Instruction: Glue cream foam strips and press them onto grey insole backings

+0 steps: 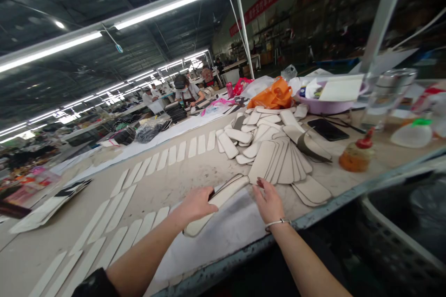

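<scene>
My left hand (199,203) is closed on a long cream panel (230,192) with rounded ends and a dark edge, which lies over a white sheet (223,232) near the table's front edge. A thin dark rim runs along its far side; whether it is one piece or several is not clear. My right hand (271,204), with a bracelet at the wrist, has its fingers slightly bent and apart. Its fingertips are at the near edge of a fanned stack of cream panels (263,160). Behind the fan lies a loose heap of similar panels (240,135).
Rows of cream strips (153,164) lie to the left. On the right are a phone (327,129), a red-capped bottle of amber liquid (355,155), a glass jar (386,97) and a purple basin (327,104). An orange bag (273,95) lies behind. A co-worker (188,90) sits farther back.
</scene>
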A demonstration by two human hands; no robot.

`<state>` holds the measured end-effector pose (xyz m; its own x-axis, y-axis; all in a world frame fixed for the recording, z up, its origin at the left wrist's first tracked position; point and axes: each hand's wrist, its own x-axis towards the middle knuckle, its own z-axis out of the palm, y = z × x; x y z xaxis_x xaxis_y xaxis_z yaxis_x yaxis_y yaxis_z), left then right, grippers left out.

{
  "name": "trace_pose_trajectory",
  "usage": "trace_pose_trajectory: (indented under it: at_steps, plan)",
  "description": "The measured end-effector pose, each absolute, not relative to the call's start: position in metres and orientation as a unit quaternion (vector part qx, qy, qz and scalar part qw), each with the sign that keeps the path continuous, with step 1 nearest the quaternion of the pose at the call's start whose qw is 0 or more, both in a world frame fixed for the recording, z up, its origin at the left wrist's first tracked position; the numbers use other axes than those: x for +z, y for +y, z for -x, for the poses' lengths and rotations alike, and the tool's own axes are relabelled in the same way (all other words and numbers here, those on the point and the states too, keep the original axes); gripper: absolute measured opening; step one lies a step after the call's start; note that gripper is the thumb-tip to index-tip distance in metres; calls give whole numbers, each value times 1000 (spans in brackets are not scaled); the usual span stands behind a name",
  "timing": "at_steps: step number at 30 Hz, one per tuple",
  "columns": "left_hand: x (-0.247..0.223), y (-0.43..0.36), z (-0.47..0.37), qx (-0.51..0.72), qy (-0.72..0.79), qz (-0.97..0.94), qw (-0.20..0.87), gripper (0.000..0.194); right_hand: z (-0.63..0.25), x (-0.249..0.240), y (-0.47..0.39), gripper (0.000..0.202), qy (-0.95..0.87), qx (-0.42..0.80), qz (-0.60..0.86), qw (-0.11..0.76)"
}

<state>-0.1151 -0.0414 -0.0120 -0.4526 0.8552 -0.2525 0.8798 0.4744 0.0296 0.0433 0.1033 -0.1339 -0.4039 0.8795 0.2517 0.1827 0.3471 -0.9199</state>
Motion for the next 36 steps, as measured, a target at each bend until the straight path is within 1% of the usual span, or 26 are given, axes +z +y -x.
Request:
trace_pose_trajectory:
  at_steps: [3, 6, 8, 10, 12, 14, 16, 17, 18, 20, 23, 26, 29, 32, 34, 36]
  plan:
    - [-33, -43, 120, -52, 860, -489, 138, 42, -41, -136, 102, 49, -700, 465, 371, 395]
    - [-46, -45, 130, 34, 864, -463, 197, 41, -41, -136, 100, 52, -693, 493, 365, 378]
    - [-46, -47, 138, 147, 845, -423, 294, 40, -41, -134, 99, 54, -683, 522, 361, 363]
    - [-44, -49, 142, 298, 792, -349, 403, 47, -40, -130, 95, 57, -667, 564, 354, 333]
    - [-46, -48, 138, 440, 722, -276, 458, 52, -36, -127, 88, 62, -640, 632, 340, 275]
    - [-54, -44, 128, 538, 668, -232, 458, 52, -32, -124, 78, 69, -597, 713, 313, 190]
    - [-68, -35, 115, 604, 635, -200, 438, 48, -28, -125, 67, 73, -565, 771, 270, 119]
    - [-76, -30, 109, 631, 620, -187, 427, 46, -26, -126, 63, 73, -568, 779, 243, 107]
    - [-84, -25, 104, 654, 607, -174, 417, 45, -24, -128, 59, 71, -584, 773, 220, 113]
    - [-97, -16, 97, 689, 580, -157, 405, 45, -20, -135, 54, 65, -630, 734, 206, 150]
    - [-106, -8, 96, 711, 554, -159, 404, 49, -13, -147, 53, 62, -649, 682, 270, 201]
    - [-104, -8, 104, 702, 555, -191, 404, 50, -8, -150, 55, 63, -606, 693, 320, 224]
    - [-100, -11, 116, 686, 554, -228, 412, 50, -7, -141, 56, 65, -539, 745, 329, 214]
    - [-103, -13, 126, 673, 530, -208, 472, 58, -9, -125, 57, 71, -467, 807, 315, 179]
    - [-109, -12, 131, 679, 496, -157, 518, 65, -12, -116, 59, 75, -451, 815, 323, 167]
    - [-116, -11, 135, 698, 467, -101, 533, 69, -17, -111, 65, 74, -465, 793, 356, 168]
